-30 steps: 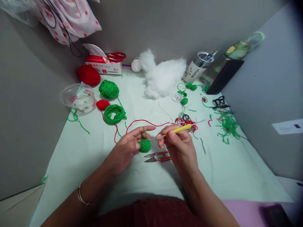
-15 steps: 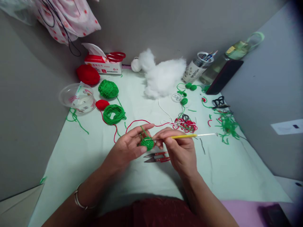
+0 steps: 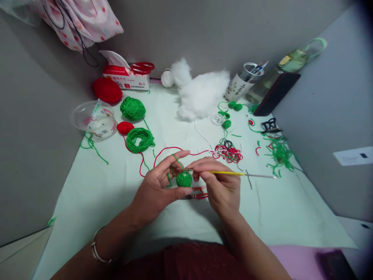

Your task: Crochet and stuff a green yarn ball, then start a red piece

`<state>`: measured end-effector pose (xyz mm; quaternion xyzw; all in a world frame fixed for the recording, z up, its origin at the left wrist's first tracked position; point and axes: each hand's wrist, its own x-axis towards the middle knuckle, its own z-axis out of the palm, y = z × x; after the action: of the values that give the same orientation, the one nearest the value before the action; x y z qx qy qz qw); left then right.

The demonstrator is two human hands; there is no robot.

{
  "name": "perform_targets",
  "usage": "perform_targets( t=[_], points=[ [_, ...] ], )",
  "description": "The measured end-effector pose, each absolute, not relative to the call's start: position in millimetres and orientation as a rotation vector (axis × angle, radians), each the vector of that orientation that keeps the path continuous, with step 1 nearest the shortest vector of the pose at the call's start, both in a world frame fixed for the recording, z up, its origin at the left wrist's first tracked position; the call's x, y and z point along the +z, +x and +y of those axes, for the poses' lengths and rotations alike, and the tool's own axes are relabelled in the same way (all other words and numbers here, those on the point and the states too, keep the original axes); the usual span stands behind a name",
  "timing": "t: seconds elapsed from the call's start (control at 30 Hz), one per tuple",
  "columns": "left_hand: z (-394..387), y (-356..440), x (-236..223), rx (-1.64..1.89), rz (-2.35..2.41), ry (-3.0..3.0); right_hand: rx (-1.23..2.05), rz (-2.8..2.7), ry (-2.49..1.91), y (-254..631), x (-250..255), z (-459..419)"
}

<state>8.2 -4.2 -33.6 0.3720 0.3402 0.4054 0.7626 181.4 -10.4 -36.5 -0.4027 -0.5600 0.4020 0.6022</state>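
Grey partition walls (image 3: 218,42) close off the far side and both flanks of a worktop spread with a pale green cloth (image 3: 291,210). Taking twelve o'clock as straight away from the person, the small green crocheted ball (image 3: 183,180) sits low and central, held above the cloth at three o'clock from the left hand (image 3: 163,184) and nine o'clock from the right hand (image 3: 221,184). Of the two, the left is nearer, grasping the ball between thumb and fingers, with a green working strand (image 3: 177,160) running over its forefinger. The right grips a yellow-handled crochet hook (image 3: 227,172) like a pencil. The hook's long axis lies almost along the nine-to-three line, its tip across the ball's upper edge; whether the tip sits inside a loop is too small to tell. Red-handled thread snips (image 3: 201,190) lie at four o'clock from the ball, partly hidden below the hands. White fibre stuffing (image 3: 202,97) is heaped near twelve, a green yarn coil (image 3: 131,140) lies at ten, a tangle of red yarn (image 3: 230,153) at two, and a pen cup (image 3: 237,87) stands at one.
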Motion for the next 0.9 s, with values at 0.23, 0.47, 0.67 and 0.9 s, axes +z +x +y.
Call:
perform_targets(
  t=[0.23, 0.47, 0.67, 0.9],
  points=[
    [2.8, 2.8, -34.9, 0.908, 0.837, 0.937, 1.220, -1.125, -0.872, 185.0, -42.7, -5.1],
    [4.3, -0.1, -33.7, 0.890, 0.885, 0.985, 1.298, -1.139, -0.791, 185.2, -37.8, -3.0],
    [5.1, -1.7, -34.8, 0.884, 0.870, 0.989, 1.273, -1.235, -0.772, 188.8, -36.4, -3.4],
    [3.0, 3.1, -38.0, 0.937, 1.000, 1.063, 0.850, -1.614, -0.875, 187.5, -33.8, -8.8]
  ],
)
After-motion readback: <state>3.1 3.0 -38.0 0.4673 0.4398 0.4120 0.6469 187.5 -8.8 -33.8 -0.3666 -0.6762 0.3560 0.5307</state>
